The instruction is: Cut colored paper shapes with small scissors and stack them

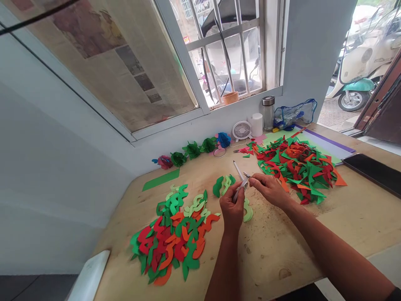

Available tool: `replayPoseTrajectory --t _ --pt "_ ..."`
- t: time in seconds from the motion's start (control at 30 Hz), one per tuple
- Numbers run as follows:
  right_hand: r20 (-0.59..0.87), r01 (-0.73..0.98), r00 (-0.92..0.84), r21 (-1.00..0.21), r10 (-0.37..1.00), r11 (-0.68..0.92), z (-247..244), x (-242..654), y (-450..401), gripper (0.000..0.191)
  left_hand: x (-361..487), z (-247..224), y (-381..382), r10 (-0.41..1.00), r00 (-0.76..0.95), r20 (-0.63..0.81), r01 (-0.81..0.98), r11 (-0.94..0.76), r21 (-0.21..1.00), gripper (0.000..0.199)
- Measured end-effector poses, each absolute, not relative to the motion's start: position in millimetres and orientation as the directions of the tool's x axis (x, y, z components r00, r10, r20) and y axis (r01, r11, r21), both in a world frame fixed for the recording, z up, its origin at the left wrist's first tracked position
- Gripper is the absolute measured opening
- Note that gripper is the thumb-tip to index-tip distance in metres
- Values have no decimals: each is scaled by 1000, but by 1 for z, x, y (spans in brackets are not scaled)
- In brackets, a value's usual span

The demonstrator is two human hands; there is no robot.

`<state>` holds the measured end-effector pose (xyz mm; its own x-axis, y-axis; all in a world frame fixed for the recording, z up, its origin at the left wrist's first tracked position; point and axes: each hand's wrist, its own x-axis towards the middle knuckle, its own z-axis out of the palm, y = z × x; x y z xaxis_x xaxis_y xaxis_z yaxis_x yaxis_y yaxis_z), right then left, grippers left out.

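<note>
The left hand has its grip clenched round a slim white plastic stick, and the right hand pinches a small dark metal pointed tool between thumb and fingers. The tool is too small to tell exactly. Both hands meet above a pale wooden bench with a scratched, stained top. A 2nd white shaft crosses just beyond them; which hand holds it, I cannot tell.

At 11 o'clock from the hands lies a small cluster of curled green paper strips, and a single pale green paper curl sits just beside the left hand at 4 o'clock. At 8 o'clock spreads a heap of curled red, orange and green paper cut-outs. At 2 o'clock lies a larger heap of jagged red, orange and green paper pieces. A row of small crumpled paper flowers stands along the wall at 10 o'clock.
</note>
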<state>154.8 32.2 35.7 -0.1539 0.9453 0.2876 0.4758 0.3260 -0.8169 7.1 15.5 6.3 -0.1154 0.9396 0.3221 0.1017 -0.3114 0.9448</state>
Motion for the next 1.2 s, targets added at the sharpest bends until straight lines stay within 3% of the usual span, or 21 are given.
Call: replayPoseTrajectory --t 0.67,1.2 --pt "287 518 -146 -793 947 320 35 152 31 43 6 8 16 946 -178 271 66 -263 963 33" --pt "306 482 -197 -797 931 364 34 152 31 39 6 6 16 944 -69 322 61 -318 946 26"
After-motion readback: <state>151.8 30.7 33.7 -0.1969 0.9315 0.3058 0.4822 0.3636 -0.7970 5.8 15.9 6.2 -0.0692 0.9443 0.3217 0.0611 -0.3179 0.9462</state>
